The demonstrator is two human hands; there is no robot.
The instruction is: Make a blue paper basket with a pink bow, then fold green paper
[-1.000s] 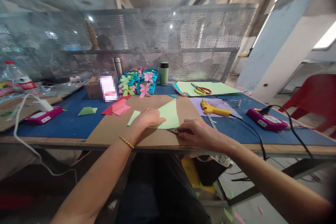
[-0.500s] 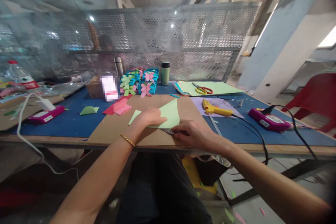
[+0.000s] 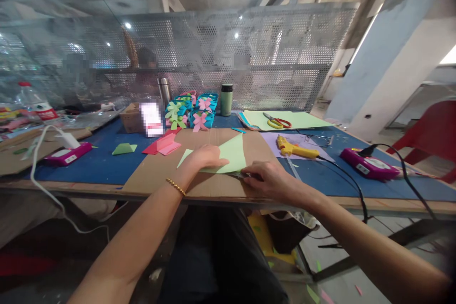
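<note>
My left hand (image 3: 205,156) lies on a light green sheet of paper (image 3: 233,152) and presses it down, thumb stretched to the right. The sheet rests on a brown cardboard (image 3: 210,187), and one corner of it shows left of that hand. At the paper's lower right edge, my right hand (image 3: 265,178) is closed around a thin, grey, blade-like tool (image 3: 241,174). Most of that tool is hidden by the fingers, and its tip sits at the edge of the sheet. Red and pink folded papers (image 3: 164,143) lie on the cardboard's left side.
A yellow glue gun (image 3: 295,148) lies on purple paper to the right. Scissors (image 3: 276,121) rest on stacked paper (image 3: 306,118) behind. Paper flowers (image 3: 201,109), a green tumbler (image 3: 226,99) and a phone (image 3: 152,118) stand at the back. Purple power boxes (image 3: 370,164) sit at both sides.
My right hand has shifted slightly to the right with the tool, along the paper's lower edge. My left hand stays on the sheet. The whole view has moved slightly.
</note>
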